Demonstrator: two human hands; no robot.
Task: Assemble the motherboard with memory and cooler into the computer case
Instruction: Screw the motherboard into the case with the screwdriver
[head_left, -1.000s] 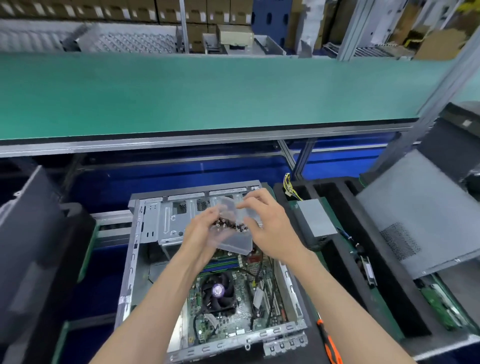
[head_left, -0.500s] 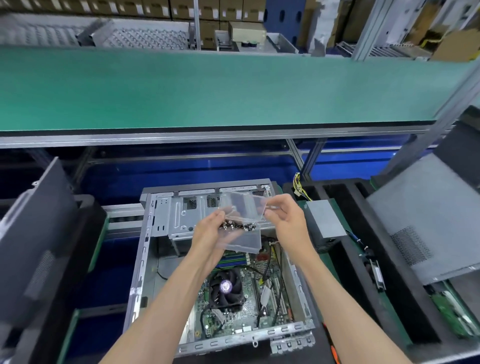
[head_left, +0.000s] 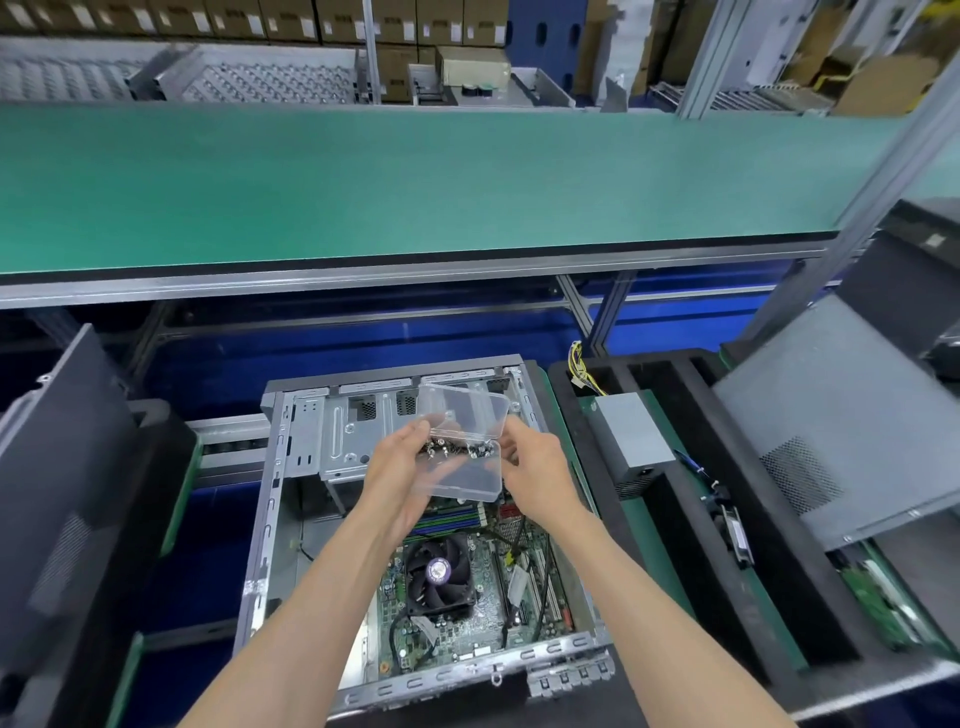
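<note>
An open grey computer case lies flat in front of me. Inside it sits the green motherboard with a black cooler fan and memory sticks above the fan. Over the case I hold a clear plastic box with its lid swung open and several screws along its hinge. My left hand cradles the box from below. My right hand grips its right edge.
A grey power supply with yellow wires sits in a black foam tray to the right. A grey case panel leans at far right, a dark panel at left. A green conveyor belt runs behind.
The box's lid has swung from nearly closed to fully open. Both hands stay over the drive cage, and the camera view has shifted slightly.
</note>
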